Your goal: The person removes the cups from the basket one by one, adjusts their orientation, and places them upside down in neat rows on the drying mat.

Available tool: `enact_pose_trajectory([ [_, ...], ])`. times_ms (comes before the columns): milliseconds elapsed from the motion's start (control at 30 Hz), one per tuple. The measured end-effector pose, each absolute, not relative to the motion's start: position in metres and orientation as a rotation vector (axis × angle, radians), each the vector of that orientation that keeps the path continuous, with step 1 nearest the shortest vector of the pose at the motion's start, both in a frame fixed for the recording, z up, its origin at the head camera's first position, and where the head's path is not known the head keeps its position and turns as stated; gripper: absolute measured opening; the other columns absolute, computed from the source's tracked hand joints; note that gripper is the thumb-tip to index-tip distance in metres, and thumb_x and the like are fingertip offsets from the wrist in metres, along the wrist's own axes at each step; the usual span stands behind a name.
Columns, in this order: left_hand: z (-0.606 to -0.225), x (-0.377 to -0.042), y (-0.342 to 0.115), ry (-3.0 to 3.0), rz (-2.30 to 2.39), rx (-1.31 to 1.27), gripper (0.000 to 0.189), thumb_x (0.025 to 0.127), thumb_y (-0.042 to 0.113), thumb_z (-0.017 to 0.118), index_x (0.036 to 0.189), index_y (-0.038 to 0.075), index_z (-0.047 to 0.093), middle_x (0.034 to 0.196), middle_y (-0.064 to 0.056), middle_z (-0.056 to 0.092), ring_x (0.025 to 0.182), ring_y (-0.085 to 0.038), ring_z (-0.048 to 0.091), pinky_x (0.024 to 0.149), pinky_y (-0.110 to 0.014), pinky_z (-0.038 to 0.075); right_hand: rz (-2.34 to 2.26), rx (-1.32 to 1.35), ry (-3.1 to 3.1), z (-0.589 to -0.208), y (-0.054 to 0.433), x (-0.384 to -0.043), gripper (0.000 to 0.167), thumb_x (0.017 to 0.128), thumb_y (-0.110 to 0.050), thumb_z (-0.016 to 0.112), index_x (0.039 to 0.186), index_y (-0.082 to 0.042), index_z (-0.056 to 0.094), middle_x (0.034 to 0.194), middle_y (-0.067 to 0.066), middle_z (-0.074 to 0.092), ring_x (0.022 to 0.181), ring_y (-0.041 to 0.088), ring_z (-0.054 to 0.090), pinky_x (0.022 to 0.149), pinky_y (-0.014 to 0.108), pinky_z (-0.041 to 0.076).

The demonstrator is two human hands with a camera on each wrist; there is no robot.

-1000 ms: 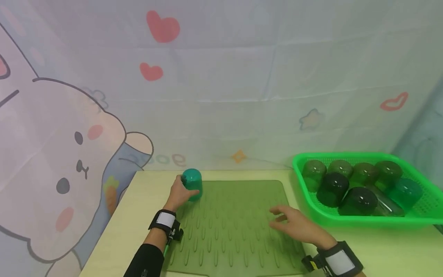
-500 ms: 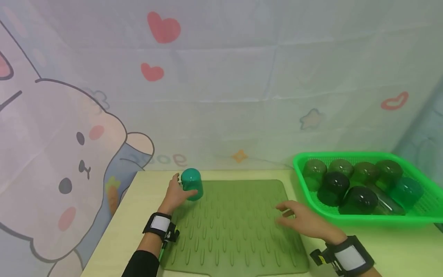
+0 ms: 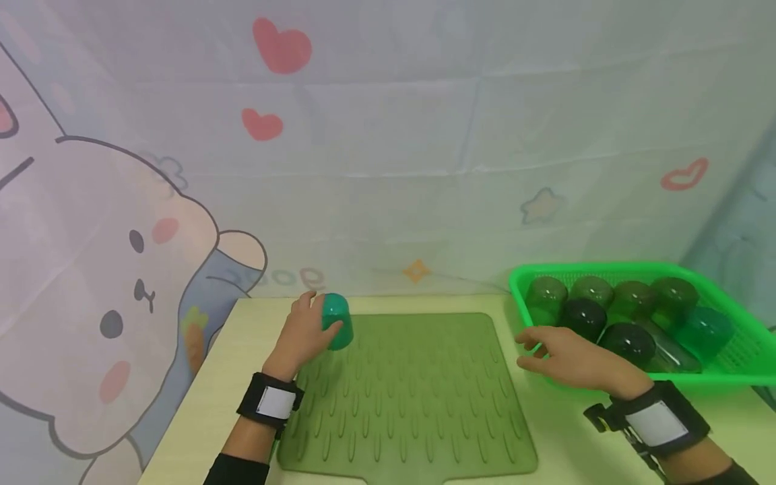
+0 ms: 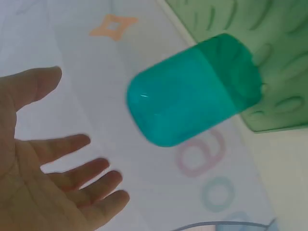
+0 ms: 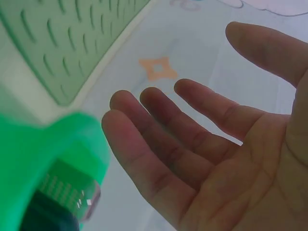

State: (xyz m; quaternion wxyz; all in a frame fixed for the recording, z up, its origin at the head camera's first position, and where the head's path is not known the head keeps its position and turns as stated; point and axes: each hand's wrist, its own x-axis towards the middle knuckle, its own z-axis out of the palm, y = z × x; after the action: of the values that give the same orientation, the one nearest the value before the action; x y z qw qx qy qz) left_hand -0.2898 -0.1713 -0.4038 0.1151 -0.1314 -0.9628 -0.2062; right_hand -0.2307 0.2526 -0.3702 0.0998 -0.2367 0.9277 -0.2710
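An upside-down teal translucent cup [image 3: 342,327] stands at the far left corner of the green ribbed mat [image 3: 412,391]. Beside the cup, on its left, is my left hand [image 3: 300,337]. The left wrist view shows a gap between its spread fingers [image 4: 82,175] and the teal cup [image 4: 185,94]. My right hand [image 3: 576,357] hovers at the front left corner of the bright green basket [image 3: 594,271], holding nothing, fingers loosely bent. Inside the basket lie several translucent cups, among them a dark one [image 3: 584,316] and a teal one [image 3: 706,333]; my right hand partly hides some.
A pale yellow table [image 3: 206,404] carries the mat and the basket. Behind it hangs a cloth backdrop [image 3: 388,135] printed with a rabbit and hearts. The basket occupies the table's right side.
My left hand has eased away from the teal cup, which stays at the mat's corner. My right hand has moved right, from over the mat to the basket's edge.
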Motion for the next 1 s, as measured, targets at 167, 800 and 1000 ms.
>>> enact_pose_trajectory([
  [167, -0.389, -0.274, -0.153, -2.94, -0.567, -0.572, 0.052, 0.094, 0.03, 0.061, 0.134, -0.001, 0.048, 0.136, -0.025, 0.041, 0.122, -0.042, 0.043, 0.092, -0.053, 0.044, -0.601, -0.636, 2.871, -0.36, 0.278, -0.234, 0.048, 0.091, -0.03, 0.063, 0.123, 0.005, 0.054, 0.117, 0.022, 0.055, 0.093, 0.03, 0.059, 0.071, 0.041, 0.051],
  [800, -0.412, -0.261, -0.109, -3.218, -0.656, -0.916, 0.04, 0.097, 0.033, 0.054, 0.127, 0.007, 0.056, 0.133, -0.016, 0.05, 0.124, -0.032, 0.045, 0.097, -0.046, 0.041, 0.018, -0.348, 3.028, -0.372, 0.36, -0.255, 0.068, 0.08, -0.025, 0.073, 0.117, 0.024, 0.045, 0.11, 0.045, 0.043, 0.101, 0.065, 0.04, 0.077, 0.064, 0.042],
  [1000, -0.416, -0.258, -0.101, -3.215, -0.605, -0.945, 0.04, 0.096, 0.033, 0.054, 0.127, 0.008, 0.058, 0.131, -0.013, 0.053, 0.122, -0.03, 0.048, 0.096, -0.044, 0.043, 0.03, -0.365, 2.953, -0.384, 0.376, -0.262, 0.069, 0.081, -0.024, 0.072, 0.117, 0.026, 0.042, 0.111, 0.047, 0.043, 0.099, 0.062, 0.045, 0.077, 0.06, 0.045],
])
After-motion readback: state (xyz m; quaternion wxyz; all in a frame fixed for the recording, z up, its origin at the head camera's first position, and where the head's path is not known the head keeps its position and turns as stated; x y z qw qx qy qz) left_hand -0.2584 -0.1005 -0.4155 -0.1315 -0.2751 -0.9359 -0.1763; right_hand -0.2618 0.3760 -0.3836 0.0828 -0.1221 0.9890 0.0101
